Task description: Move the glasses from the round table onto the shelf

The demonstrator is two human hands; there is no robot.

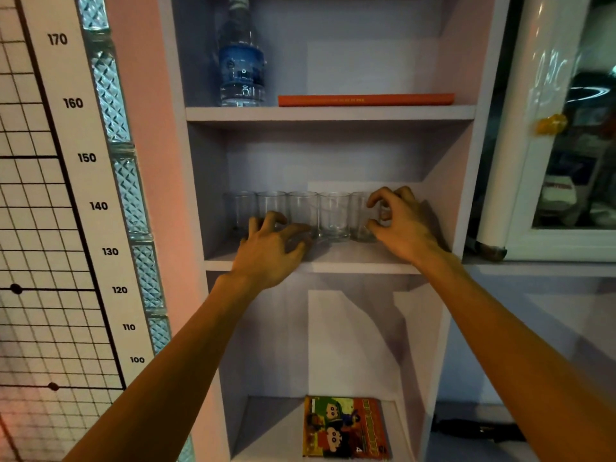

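Top of water bottle (241, 61) cropped by upper edge. Bases of two glasses (271, 203) masked by left hand (270, 251); contact there indeterminable. Right side of rightmost glass (359, 211) concealed by curled right hand (403, 225). Spine lettering on orange book (366, 100) illegible. Lower edge of comic book (345, 428) cropped.

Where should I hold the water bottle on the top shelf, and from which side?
Probably round its middle, at the blue label, coming from the front right. The water bottle stands upright near the shelf's left wall, leaving little room there; on its right only the flat orange book lies low.
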